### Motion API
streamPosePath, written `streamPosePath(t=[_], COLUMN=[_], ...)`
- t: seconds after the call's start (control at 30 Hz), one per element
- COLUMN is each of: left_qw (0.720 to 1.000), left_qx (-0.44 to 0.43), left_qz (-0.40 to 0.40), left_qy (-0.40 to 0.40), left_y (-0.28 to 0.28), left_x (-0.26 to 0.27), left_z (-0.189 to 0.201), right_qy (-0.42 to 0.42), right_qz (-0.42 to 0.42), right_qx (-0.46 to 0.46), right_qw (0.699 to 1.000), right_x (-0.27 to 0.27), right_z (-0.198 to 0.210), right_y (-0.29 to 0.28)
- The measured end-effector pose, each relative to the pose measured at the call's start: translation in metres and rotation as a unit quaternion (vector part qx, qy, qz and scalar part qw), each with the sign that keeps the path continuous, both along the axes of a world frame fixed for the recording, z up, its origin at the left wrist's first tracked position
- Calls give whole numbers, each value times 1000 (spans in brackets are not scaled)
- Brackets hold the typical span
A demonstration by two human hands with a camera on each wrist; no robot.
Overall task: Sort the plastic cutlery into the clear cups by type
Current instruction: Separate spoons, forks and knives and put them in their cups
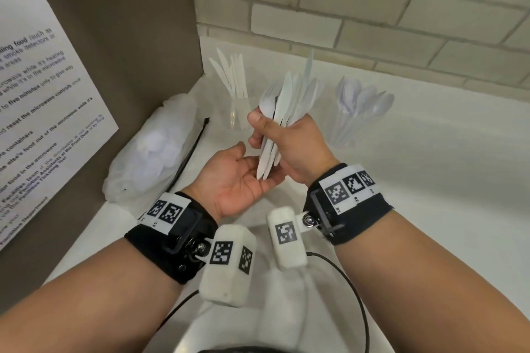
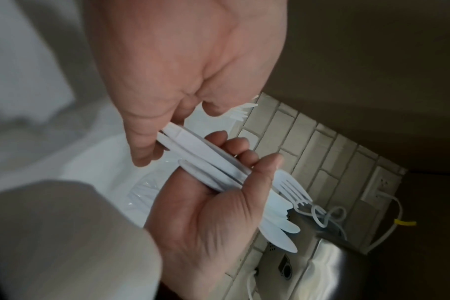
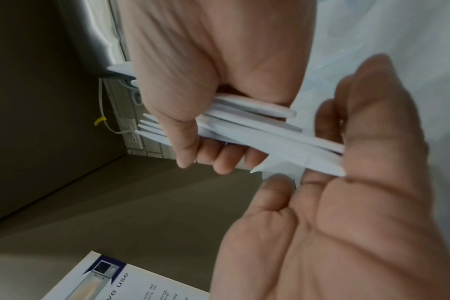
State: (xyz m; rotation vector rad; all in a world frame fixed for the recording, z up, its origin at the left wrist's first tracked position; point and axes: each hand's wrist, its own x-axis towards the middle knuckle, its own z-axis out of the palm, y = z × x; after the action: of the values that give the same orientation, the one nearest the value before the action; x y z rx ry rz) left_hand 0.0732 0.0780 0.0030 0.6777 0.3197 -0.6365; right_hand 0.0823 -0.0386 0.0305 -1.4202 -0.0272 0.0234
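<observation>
My right hand grips a bundle of white plastic forks and knives upright, above the counter, heads fanned upward. My left hand lies palm up and relaxed just under it, and the handle ends touch its fingers. In the left wrist view the bundle runs from my left fingers into my right fist, fork tines sticking out beyond. Behind my hands, a clear cup holds several knives. To the right a second clear cup holds several spoons.
A translucent plastic bag lies in the left corner, with a black zip tie beside it. A printed notice hangs on the brown side wall. Tiled wall backs the white counter.
</observation>
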Motion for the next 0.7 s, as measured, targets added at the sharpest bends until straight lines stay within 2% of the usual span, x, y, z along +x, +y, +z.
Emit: streamPosePath(t=[0.1,0.17,0.23,0.27,0.37,0.47,0.53,0.6,0.7], left_qw=[1000,1000,997,990,949,893,856,828,809], left_qx=[-12,-12,43,81,126,174,237,277,301], left_qz=[17,-1,-20,-10,39,56,80,96,109], left_qy=[0,-8,-59,-111,-288,-411,-453,-478,-492], left_y=[0,3,9,11,17,16,11,9,8], left_x=[4,8,10,11,16,17,15,15,15], left_z=[-2,-6,-8,-6,8,24,31,33,34], right_qy=[1,2,-9,-16,-24,-25,-17,2,24], right_qz=[9,9,-2,-8,9,74,106,112,132], right_qx=[-16,-32,-51,-71,-177,-296,-330,-324,-275], right_qw=[1000,999,999,997,984,952,938,939,952], right_x=[-1,-1,0,1,-2,-5,-7,-9,-13], right_z=[-4,-7,-7,-7,-8,-14,-15,-12,-5], right_y=[2,2,1,-1,-2,5,9,10,9])
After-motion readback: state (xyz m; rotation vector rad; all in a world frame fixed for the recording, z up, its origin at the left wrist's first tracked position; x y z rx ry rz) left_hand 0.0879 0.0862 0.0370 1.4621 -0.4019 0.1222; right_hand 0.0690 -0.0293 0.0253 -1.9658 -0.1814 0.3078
